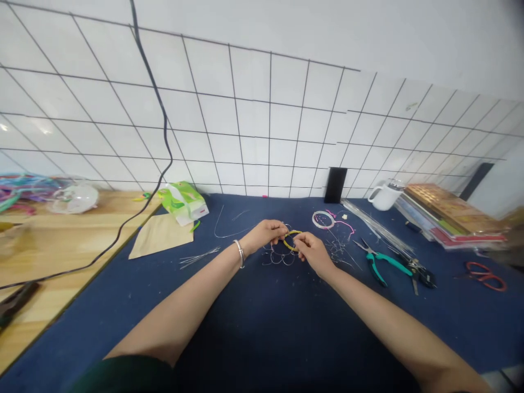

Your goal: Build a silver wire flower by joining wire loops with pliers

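A small yellow ring point(290, 248) with wire loops is held between my two hands, just above the dark blue mat. My left hand point(268, 232), with a silver bangle on its wrist, pinches the ring's left side. On the right side, my right hand point(313, 251) has its thumb and fingers closed at the ring's edge; whether it grips the ring or a thin wire there, I cannot make out. Several curled wire loops point(282, 261) show below the ring, and I cannot tell whether they are joined to it.
To the right lie teal-handled pliers point(380, 259), red scissors point(487, 275), wire offcuts point(339, 250), a wire bundle point(376, 226) and a white ring point(323, 220). A white mug point(385, 196) stands near stacked books point(454, 213). Leftward are a green packet point(184, 202) and a black cable point(164, 120).
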